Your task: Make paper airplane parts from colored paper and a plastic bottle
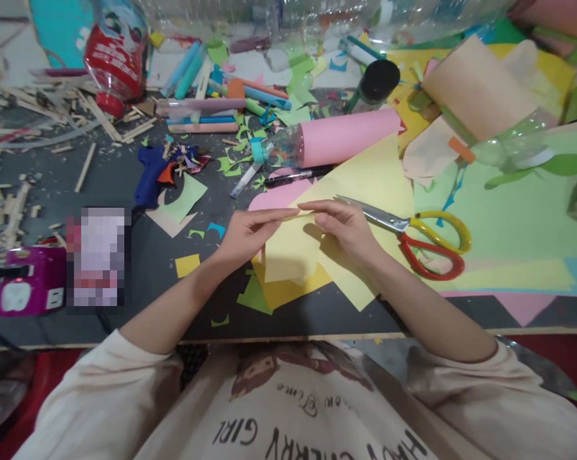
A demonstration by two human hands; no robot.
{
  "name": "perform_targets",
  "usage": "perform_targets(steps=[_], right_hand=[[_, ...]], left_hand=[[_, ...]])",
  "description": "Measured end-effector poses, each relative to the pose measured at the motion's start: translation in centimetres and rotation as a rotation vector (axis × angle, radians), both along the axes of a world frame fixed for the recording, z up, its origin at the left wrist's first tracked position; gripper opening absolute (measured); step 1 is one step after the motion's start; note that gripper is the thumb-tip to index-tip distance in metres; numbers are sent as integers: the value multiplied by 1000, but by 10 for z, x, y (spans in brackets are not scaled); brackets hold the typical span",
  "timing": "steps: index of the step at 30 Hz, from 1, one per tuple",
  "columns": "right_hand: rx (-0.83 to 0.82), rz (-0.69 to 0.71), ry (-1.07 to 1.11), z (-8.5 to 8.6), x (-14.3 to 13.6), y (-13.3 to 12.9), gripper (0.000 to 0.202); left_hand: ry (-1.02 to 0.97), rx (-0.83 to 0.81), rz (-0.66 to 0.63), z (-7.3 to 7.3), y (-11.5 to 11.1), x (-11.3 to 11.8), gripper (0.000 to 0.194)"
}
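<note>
Left hand (245, 233), fingers together, pinched a pale-yellow paper piece (291, 259) left of the scissors (402, 225). Right hand (348, 227) met it at the fingertips; grip couldn't be told. Probably edge-folding; next move called for even fingertip pressure. Pink-wrapped bottle (350, 137) beyond scissors, glue gun (149, 176) well left.

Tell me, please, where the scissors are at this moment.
In the head view, the scissors lie right of centre, just beyond the right hand, with their blades over the yellow paper and their handles pointing right.
</note>
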State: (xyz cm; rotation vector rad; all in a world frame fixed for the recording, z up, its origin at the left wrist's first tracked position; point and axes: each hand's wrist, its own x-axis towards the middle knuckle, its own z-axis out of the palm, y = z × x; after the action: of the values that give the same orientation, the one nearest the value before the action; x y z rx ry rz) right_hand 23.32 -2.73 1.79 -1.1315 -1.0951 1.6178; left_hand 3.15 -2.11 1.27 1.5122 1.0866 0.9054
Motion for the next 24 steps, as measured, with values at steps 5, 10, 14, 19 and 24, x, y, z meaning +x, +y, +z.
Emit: perform_targets(steps=[5, 10, 14, 19, 24], right_hand=[[-28, -20, 28, 0, -5, -1, 24], [-30, -34, 72, -5, -3, 0, 16], [18, -33, -39, -5, -1, 0, 15], [92, -82, -164, -2, -4, -3, 15], [123, -103, -215, -2, -6, -5, 15]], left_hand=[[21, 85, -29, 4, 0, 3, 25], [29, 110, -34, 5, 3, 3, 25], [33, 85, -38, 4, 2, 1, 22], [17, 75, -10, 5, 1, 2, 29], [48, 3, 31, 6, 2, 5, 30]])
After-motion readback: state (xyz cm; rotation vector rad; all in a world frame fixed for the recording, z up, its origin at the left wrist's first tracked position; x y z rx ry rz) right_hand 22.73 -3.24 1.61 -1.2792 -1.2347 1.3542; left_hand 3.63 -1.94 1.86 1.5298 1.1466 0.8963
